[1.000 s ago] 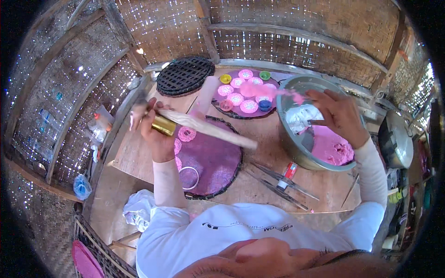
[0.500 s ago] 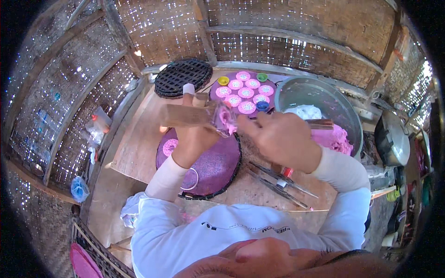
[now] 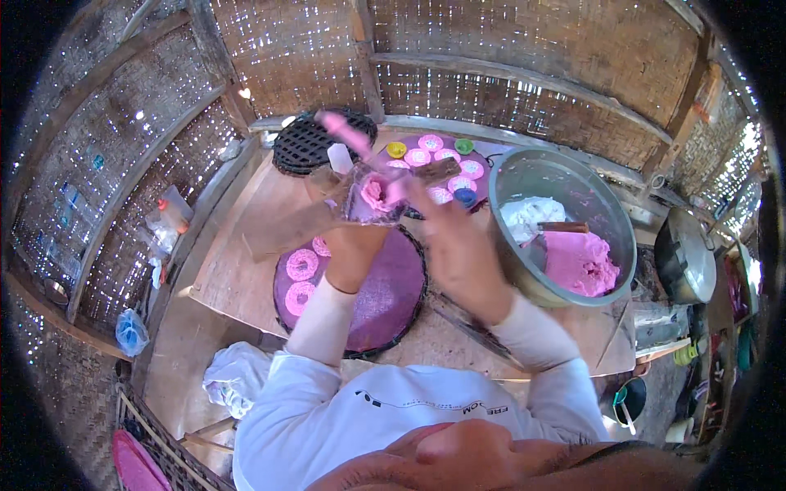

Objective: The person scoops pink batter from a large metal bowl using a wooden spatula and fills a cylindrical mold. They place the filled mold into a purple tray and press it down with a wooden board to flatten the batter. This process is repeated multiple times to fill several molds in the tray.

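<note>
My left hand (image 3: pixel 360 250) is wrapped round a wooden press (image 3: pixel 286 231), lifted above a purple round tray (image 3: pixel 381 303). Pink dough (image 3: pixel 375 195) fills the press's open end, and a white wrap (image 3: pixel 340 159) covers one fingertip. Beside that end, my right hand (image 3: pixel 465 260) is blurred by motion, closed around a flat tool with a short wooden handle (image 3: pixel 436 171) and a pink-smeared blade (image 3: pixel 345 134). Pink lacy rings (image 3: pixel 300 299) lie on the tray's left part, some partly hidden by my left arm.
A large grey-green basin (image 3: pixel 565 155) at right holds pink dough, a white mass and a wooden-handled tool. Behind stands a tray with pink rounds and small coloured cups (image 3: pixel 396 150). A black woven rack (image 3: pixel 307 141) lies far left. Dark tongs-like sticks (image 3: pixel 475 323) lie near my right forearm.
My right hand has shifted left and down, and a pink-smeared blade now shows above the press. The press has tilted, its near end lower. More rings on the tray are visible.
</note>
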Demonstrator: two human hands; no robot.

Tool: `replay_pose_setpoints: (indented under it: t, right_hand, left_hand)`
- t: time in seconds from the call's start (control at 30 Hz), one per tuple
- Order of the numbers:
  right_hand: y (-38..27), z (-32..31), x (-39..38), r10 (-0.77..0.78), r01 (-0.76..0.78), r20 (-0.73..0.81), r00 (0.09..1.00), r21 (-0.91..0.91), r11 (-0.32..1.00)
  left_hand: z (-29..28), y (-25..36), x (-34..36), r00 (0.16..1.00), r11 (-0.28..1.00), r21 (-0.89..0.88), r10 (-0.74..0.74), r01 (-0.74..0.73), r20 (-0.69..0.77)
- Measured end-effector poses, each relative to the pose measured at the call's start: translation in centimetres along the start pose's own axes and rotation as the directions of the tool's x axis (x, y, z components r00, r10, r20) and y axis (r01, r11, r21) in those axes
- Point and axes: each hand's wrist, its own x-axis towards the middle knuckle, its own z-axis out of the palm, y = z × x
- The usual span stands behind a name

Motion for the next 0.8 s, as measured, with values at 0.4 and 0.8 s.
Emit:
replay_pose_setpoints:
  t: [0.4, 0.8]
  right_hand:
    - [0.1, -2.3, -5.8, 0.187, -0.237, 0.24, 0.953, 0.201, 0.951]
    - [0.4, -4.6, -6.4, 0.288, -0.904, 0.89, 0.355, 0.405, -0.138]
  left_hand:
    - [-3.4, -3.2, 0.5, 0.872, 0.64, -0.652, -0.484, 0.407, 0.07]
    - [-3.9, -4.0, -0.6, 0.986, 0.96, 0.253, -0.142, 0.117, 0.086]
